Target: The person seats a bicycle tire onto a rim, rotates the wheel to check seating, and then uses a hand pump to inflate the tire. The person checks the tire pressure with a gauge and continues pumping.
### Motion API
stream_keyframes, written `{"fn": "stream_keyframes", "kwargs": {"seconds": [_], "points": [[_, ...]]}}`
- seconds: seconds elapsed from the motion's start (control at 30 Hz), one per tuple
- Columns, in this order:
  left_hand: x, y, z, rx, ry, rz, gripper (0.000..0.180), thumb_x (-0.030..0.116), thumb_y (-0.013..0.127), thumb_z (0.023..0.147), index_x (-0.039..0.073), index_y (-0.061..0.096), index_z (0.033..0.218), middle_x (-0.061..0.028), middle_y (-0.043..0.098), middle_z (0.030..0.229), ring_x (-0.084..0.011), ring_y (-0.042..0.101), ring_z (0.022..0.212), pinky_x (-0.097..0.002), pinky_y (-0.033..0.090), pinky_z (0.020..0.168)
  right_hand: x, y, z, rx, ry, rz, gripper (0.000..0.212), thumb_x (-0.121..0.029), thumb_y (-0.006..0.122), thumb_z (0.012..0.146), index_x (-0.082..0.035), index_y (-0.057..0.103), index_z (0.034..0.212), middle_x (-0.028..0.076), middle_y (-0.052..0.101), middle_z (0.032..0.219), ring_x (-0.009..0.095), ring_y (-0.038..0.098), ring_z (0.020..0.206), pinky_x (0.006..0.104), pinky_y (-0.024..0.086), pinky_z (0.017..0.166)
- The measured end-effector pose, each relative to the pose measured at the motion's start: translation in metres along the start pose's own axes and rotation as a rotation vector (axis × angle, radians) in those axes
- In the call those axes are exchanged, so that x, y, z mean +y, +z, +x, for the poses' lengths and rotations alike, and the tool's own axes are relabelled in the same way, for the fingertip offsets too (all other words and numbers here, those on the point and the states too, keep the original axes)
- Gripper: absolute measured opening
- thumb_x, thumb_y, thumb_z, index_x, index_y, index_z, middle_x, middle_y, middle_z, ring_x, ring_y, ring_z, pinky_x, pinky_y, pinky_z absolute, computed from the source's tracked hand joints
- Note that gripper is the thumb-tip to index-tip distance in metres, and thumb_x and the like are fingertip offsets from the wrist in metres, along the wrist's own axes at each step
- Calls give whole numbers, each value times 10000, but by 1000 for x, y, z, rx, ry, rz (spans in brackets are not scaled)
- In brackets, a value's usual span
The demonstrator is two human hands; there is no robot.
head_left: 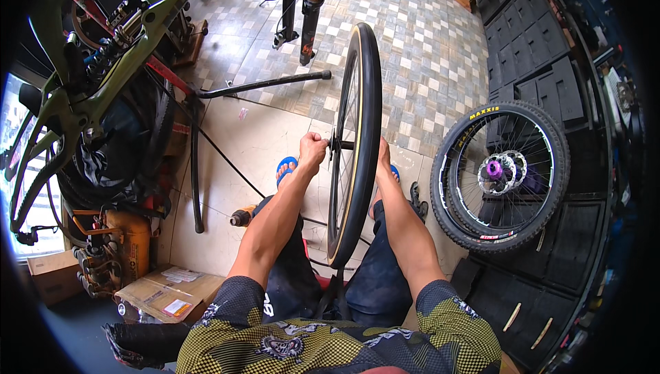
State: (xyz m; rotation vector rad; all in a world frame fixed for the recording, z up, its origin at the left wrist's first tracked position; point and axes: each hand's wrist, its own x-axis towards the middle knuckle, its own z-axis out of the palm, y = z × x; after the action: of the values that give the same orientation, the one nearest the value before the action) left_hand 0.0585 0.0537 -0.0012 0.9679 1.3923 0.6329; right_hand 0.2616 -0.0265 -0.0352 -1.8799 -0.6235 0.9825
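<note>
A bicycle wheel with a black tyre and a tan edge stands upright between my knees, seen nearly edge-on. My left hand is closed at the left end of its hub, fingers curled around the axle end. On the other side, my right hand is beside the hub at the same height. The tyre hides most of its fingers, so its grip cannot be made out. Thin spokes run from the hub to the rim.
At left, an olive bicycle frame hangs above black stand legs. A suspension fork hangs ahead. Knobby-tyred wheels lean right against black drawers. A cardboard box and orange tank stand lower left.
</note>
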Motion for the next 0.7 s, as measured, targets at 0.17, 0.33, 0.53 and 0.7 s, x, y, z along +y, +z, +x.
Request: {"fn": "stream_keyframes", "kwargs": {"seconds": [0.17, 0.33, 0.53, 0.7], "points": [[-2, 0, 1, 12, 11, -2, 267, 5, 731, 882, 126, 495, 855, 21, 493, 716, -108, 478, 573, -290, 459, 508, 0, 3, -2, 18, 12, -15, 238, -172, 739, 782, -34, 641, 950, 124, 710, 845, 276, 692, 794, 406, 553, 760], [3, 0, -2, 1, -15, 3, 258, 11, 728, 877, 126, 498, 858, 22, 496, 715, -105, 477, 573, -286, 455, 505, 4, 3, -1, 24, 27, -3, 238, -167, 742, 783, -34, 638, 950, 120, 707, 844, 271, 690, 793, 403, 552, 753], [5, -1, -5, -17, -22, -30, 258, 10, 726, 874, 130, 497, 860, 27, 490, 702, -99, 470, 553, -285, 450, 489, 3, 4, -2, 14, 18, 15, 242, -169, 744, 788, -33, 635, 957, 121, 708, 844, 269, 691, 793, 399, 551, 749], [2, -1, -3, -5, -1, -31, 266, 8, 728, 870, 131, 492, 861, 26, 491, 700, -99, 468, 543, -280, 445, 479, 6, 5, 2, 6, 14, 6, 246, -166, 746, 790, -31, 634, 963, 123, 706, 840, 268, 690, 787, 400, 549, 742]]}}
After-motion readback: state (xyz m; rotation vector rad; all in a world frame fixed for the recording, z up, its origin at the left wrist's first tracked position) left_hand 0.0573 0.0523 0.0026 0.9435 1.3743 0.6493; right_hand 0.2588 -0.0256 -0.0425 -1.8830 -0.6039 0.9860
